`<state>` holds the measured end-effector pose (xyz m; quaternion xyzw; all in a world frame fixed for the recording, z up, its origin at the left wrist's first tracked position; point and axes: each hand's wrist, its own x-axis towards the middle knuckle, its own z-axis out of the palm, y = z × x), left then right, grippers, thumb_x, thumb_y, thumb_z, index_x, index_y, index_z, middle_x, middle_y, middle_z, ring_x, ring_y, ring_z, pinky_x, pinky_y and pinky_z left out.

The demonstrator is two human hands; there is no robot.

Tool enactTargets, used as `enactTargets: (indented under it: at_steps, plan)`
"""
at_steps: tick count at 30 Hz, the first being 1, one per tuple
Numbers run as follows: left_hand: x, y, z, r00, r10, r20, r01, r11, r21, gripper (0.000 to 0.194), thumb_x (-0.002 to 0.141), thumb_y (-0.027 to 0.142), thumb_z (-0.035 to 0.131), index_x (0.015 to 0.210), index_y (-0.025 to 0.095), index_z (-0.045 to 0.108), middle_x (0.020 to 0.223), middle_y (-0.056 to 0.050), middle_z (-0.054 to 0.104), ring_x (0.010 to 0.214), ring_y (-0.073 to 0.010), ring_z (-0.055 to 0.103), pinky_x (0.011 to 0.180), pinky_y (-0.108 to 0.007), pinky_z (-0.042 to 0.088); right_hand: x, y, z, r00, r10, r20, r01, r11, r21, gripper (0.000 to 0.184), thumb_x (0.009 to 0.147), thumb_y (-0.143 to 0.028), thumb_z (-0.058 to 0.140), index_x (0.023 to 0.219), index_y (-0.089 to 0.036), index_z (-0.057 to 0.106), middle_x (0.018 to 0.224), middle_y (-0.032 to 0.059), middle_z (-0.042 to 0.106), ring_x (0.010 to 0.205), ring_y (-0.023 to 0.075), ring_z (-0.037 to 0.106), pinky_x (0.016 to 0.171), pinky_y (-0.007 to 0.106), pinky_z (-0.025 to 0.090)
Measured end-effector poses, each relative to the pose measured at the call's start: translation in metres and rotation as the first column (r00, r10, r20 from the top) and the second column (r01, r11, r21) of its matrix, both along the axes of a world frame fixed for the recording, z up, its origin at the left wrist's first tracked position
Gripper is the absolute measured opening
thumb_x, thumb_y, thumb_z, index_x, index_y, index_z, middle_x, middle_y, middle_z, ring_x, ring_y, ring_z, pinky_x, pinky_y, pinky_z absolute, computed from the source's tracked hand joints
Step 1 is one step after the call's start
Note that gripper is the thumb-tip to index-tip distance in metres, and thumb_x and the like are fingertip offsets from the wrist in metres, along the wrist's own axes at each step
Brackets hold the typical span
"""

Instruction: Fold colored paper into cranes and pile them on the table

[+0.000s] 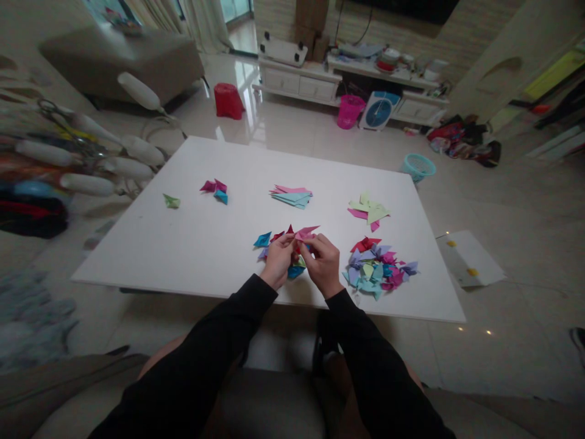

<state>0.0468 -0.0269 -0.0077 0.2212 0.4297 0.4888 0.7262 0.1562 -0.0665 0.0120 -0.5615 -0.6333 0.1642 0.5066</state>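
Observation:
Between my two hands a piece of pink folded paper (307, 232) is held above the white table (173, 250). My left hand (278, 259) is closed, with thumb and fingers pinching the paper's left side. On the right side, the fingers of my right hand (322, 259) are closed on the same paper. Under and around my hands lies a pile of coloured folded paper pieces (262, 239), partly hidden. To the right of my right hand is a larger heap of folded paper cranes (379, 268) in purple, teal, red and pink.
Behind my hands lie flat pink and light-blue folded papers (292, 196). Green and pink folded papers (370, 210) sit at the right. Magenta and blue pieces (214, 188) and a green piece (172, 200) are at the left. A teal basket (418, 166) stands beyond the table's right edge.

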Motion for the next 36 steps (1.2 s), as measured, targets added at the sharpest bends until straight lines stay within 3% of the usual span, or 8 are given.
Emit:
enactTargets:
  at_steps: [5, 9, 15, 19, 23, 26, 29, 36]
  plan:
    - [-0.003, 0.002, 0.003, 0.999, -0.032, 0.022, 0.033, 0.999, -0.025, 0.023, 0.075, 0.021, 0.085, 0.087, 0.013, 0.067, 0.058, 0.005, 0.056, 0.041, -0.0039, 0.044, 0.040, -0.014, 0.032, 0.002, -0.002, 0.012, 0.979, -0.133, -0.155, 0.140, 0.990, 0.031, 0.019, 0.093, -0.034, 0.065, 0.078, -0.024, 0.068, 0.068, -0.0010, 0.052, 0.063, 0.0154, 0.046, 0.063, 0.031, 0.039]
    - [-0.007, 0.003, 0.008, 0.983, -0.058, 0.176, 0.078, 0.990, -0.114, 0.013, 0.083, 0.011, 0.076, 0.082, 0.013, 0.063, 0.059, 0.006, 0.053, 0.043, -0.0023, 0.043, 0.042, -0.012, 0.035, 0.018, 0.004, 0.012, 0.907, -0.267, -0.325, 0.296, 0.954, 0.043, 0.021, 0.094, -0.035, 0.062, 0.077, -0.023, 0.063, 0.072, -0.0009, 0.055, 0.068, 0.0155, 0.050, 0.066, 0.030, 0.040]
    - [-0.008, 0.004, 0.011, 0.924, -0.058, 0.379, 0.191, 0.927, -0.324, 0.010, 0.097, 0.010, 0.058, 0.088, 0.012, 0.059, 0.071, 0.002, 0.060, 0.045, -0.0010, 0.047, 0.042, -0.010, 0.038, 0.032, 0.012, 0.009, 0.891, -0.283, -0.356, 0.299, 0.954, -0.008, 0.020, 0.092, -0.036, 0.062, 0.080, -0.021, 0.065, 0.077, 0.0007, 0.060, 0.075, 0.0166, 0.055, 0.069, 0.029, 0.041]
    - [-0.008, 0.003, 0.015, 0.908, -0.048, 0.417, 0.209, 0.913, -0.351, 0.013, 0.101, 0.011, 0.053, 0.090, 0.012, 0.059, 0.072, 0.001, 0.061, 0.046, -0.0013, 0.049, 0.043, -0.011, 0.040, 0.030, 0.009, 0.014, 0.923, -0.257, -0.287, 0.273, 0.962, 0.018, 0.019, 0.093, -0.031, 0.062, 0.077, -0.021, 0.064, 0.075, -0.0002, 0.058, 0.070, 0.0152, 0.052, 0.066, 0.029, 0.040]
    - [-0.008, 0.003, 0.015, 0.912, -0.045, 0.407, 0.200, 0.917, -0.347, 0.013, 0.098, 0.010, 0.057, 0.086, 0.012, 0.059, 0.070, 0.001, 0.060, 0.046, -0.0016, 0.049, 0.043, -0.011, 0.039, 0.024, 0.004, 0.018, 0.972, -0.212, -0.098, 0.220, 0.972, 0.082, 0.017, 0.093, -0.027, 0.062, 0.077, -0.022, 0.065, 0.070, -0.0016, 0.052, 0.064, 0.0145, 0.047, 0.062, 0.030, 0.037]
    - [-0.007, 0.003, 0.012, 0.915, -0.072, 0.396, 0.208, 0.927, -0.313, 0.009, 0.095, 0.009, 0.062, 0.087, 0.013, 0.062, 0.068, 0.003, 0.059, 0.044, -0.0011, 0.048, 0.042, -0.010, 0.039, 0.019, 0.001, 0.014, 0.993, -0.100, 0.057, 0.095, 0.992, 0.086, 0.010, 0.091, -0.026, 0.063, 0.090, -0.023, 0.072, 0.068, -0.0015, 0.052, 0.064, 0.0156, 0.048, 0.065, 0.031, 0.040]
    - [-0.006, 0.004, 0.011, 0.923, -0.077, 0.378, 0.203, 0.929, -0.309, 0.008, 0.094, 0.009, 0.064, 0.087, 0.012, 0.064, 0.066, 0.004, 0.059, 0.044, -0.0009, 0.049, 0.044, -0.009, 0.041, 0.015, 0.000, 0.008, 0.989, 0.008, 0.144, -0.014, 0.999, 0.040, 0.023, 0.091, -0.027, 0.061, 0.109, -0.025, 0.075, 0.073, 0.0007, 0.057, 0.067, 0.0170, 0.052, 0.067, 0.032, 0.043]
    - [-0.006, 0.004, 0.014, 0.938, -0.046, 0.344, 0.162, 0.934, -0.318, 0.010, 0.091, 0.009, 0.068, 0.083, 0.012, 0.064, 0.061, 0.005, 0.058, 0.043, -0.0013, 0.050, 0.043, -0.009, 0.040, 0.010, -0.003, 0.002, 0.970, 0.041, 0.242, -0.042, 0.999, -0.002, 0.034, 0.092, -0.028, 0.059, 0.121, -0.026, 0.076, 0.072, 0.0027, 0.059, 0.067, 0.0179, 0.054, 0.066, 0.031, 0.044]
